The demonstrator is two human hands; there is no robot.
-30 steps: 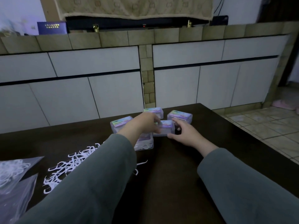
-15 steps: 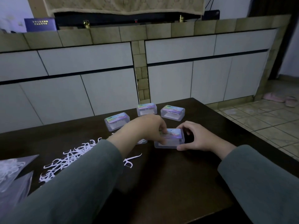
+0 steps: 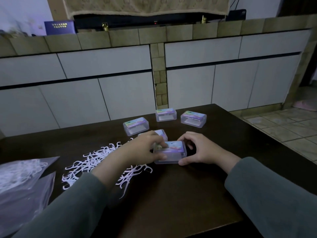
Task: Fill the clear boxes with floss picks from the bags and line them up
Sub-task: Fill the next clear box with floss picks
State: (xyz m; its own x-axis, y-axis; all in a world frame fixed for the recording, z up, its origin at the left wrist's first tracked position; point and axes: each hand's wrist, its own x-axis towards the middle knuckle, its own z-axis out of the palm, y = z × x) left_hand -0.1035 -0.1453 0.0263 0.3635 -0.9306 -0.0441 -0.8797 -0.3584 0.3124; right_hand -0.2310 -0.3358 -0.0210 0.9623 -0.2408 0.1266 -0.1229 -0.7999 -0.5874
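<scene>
Clear box (image 3: 169, 153) between both hands (lid shut)

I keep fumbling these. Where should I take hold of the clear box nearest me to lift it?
Probably by the two short ends of the clear rectangular plastic box, coming from both sides as the left hand and right hand do: it lies flat, with low, straight walls.

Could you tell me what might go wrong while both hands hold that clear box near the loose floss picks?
The left hand and right hand grip the clear box; opening it abruptly could make it slip. The left sleeve lies over the loose floss picks and could drag them across the table.
</scene>
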